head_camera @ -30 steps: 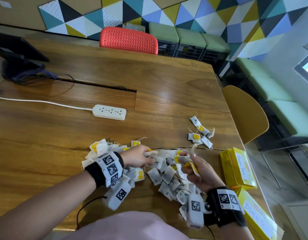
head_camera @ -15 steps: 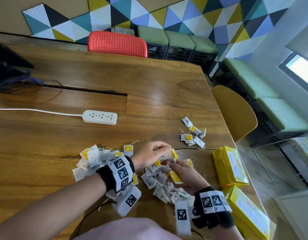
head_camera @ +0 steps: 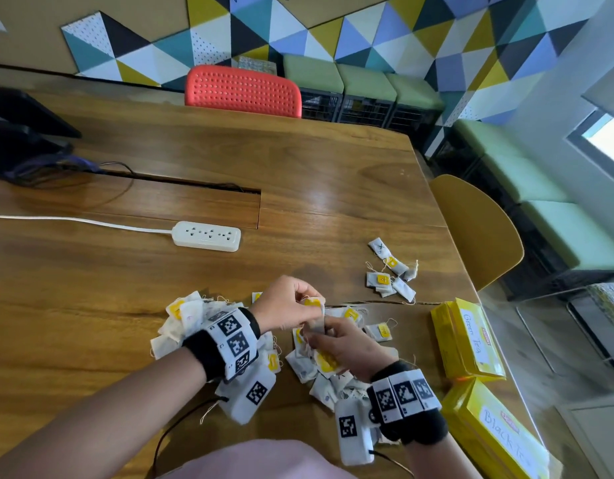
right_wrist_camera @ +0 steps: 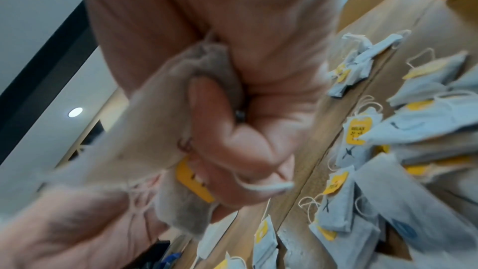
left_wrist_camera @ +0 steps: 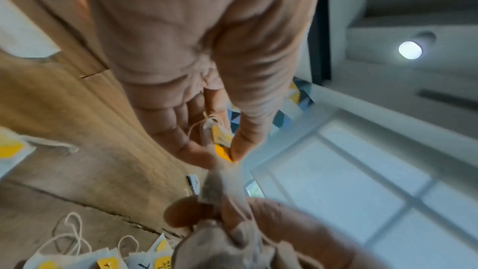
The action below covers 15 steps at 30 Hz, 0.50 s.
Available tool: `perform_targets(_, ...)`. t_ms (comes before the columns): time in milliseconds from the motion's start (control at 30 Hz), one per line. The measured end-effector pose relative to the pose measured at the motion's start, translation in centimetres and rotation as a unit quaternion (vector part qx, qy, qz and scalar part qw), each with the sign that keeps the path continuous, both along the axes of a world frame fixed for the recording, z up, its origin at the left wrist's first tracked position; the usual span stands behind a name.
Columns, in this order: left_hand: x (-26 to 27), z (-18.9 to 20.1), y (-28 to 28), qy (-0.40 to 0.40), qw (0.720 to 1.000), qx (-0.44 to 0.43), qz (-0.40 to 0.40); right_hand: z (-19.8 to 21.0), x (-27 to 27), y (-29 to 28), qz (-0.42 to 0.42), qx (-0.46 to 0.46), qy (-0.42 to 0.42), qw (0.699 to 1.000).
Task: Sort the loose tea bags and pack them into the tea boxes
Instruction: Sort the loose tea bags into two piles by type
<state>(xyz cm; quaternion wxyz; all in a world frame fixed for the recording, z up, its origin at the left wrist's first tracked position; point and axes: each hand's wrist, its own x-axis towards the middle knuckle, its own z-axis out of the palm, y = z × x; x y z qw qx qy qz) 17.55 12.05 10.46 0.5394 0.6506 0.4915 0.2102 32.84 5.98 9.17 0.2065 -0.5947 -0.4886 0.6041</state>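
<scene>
Both hands meet over the pile of loose tea bags, each grip pinching one. Left hand pinches a bag's yellow tag between thumb and finger; only the left wrist view shows its string looped in the palm. Right hand has its thumb and fingers clenched on a tea bag, its paper body plain only in the right wrist view. Further right on the surface, a small sorted group lies apart. Two yellow boxes, marked Green Tea and Black Tea, sit at the right edge.
</scene>
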Motion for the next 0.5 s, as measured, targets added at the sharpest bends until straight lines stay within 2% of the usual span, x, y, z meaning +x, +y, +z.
perform_targets(100,-1.3,-0.2,0.4,-0.078,0.992,-0.087,0.040,-0.2,0.3,0.2,-0.055,-0.059,0.055,0.995)
perform_targets(167,-2.3,-0.1,0.4,-0.164,0.969,-0.163,0.092,-0.3,0.9,0.0,-0.109,-0.098,0.111,0.983)
perform_targets(233,-3.4,0.0,0.4,-0.231,0.940,-0.215,0.132,0.1,1.2,-0.2,-0.179,-0.147,0.201,0.952)
perform_targets(300,-4.4,0.1,0.3,-0.265,0.918,-0.249,0.156,0.2,1.4,-0.4,-0.243,-0.207,0.301,0.898)
perform_targets(367,-5.3,0.1,0.1,-0.293,0.901,-0.272,0.169,0.0,1.5,-0.4,-0.265,-0.247,0.356,0.862)
perform_targets(500,-6.3,-0.4,-0.7,-0.311,0.903,-0.250,0.160,-0.5,1.3,-0.5,-0.271,-0.266,0.409,0.830)
